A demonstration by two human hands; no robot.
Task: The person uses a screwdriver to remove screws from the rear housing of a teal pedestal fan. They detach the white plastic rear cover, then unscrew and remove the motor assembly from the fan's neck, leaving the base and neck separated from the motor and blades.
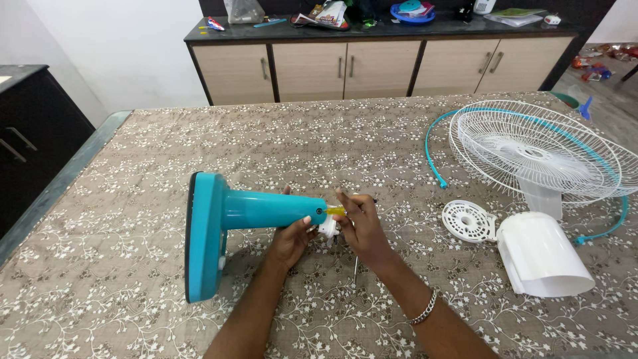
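Your left hand (290, 240) cups the underside of the teal fan stand (229, 223), which lies on its side on the floral tablecloth (199, 143), fingers curled round the neck near its open end. Your right hand (359, 226) meets that end, fingers pinched on a yellow-handled screwdriver (335, 211) pressed to the neck tip, just above a small white part (327, 229) between both hands. Well apart to the right lie a white fan guard (531, 146), a white round plate (468, 221) and a white motor cover (541, 256).
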